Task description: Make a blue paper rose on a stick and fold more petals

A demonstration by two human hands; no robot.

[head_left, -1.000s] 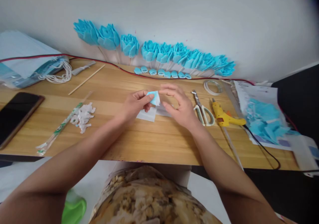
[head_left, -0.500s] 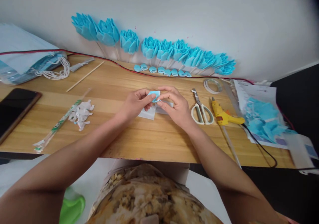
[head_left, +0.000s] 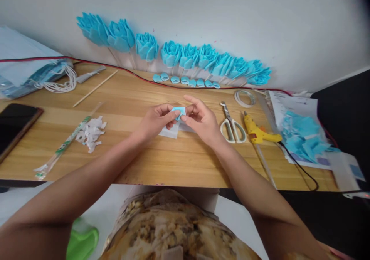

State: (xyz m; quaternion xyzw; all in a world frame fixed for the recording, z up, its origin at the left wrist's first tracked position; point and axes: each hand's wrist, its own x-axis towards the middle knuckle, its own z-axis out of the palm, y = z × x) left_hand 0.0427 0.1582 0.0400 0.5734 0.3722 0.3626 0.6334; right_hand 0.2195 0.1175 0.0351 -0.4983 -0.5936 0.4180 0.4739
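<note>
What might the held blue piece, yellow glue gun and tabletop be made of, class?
Blue piece: perhaps paper or nonwoven fabric; it looks thin and matte.
Yellow glue gun: likely hard plastic; its colour is even, its surface smooth-looking.
Tabletop: wood or wood-look laminate; grain streaks show under a soft sheen.

Phone [head_left: 17,128] cut off @ L edge; blue pc. [head_left: 182,110] partly hid, folds unclear.
</note>
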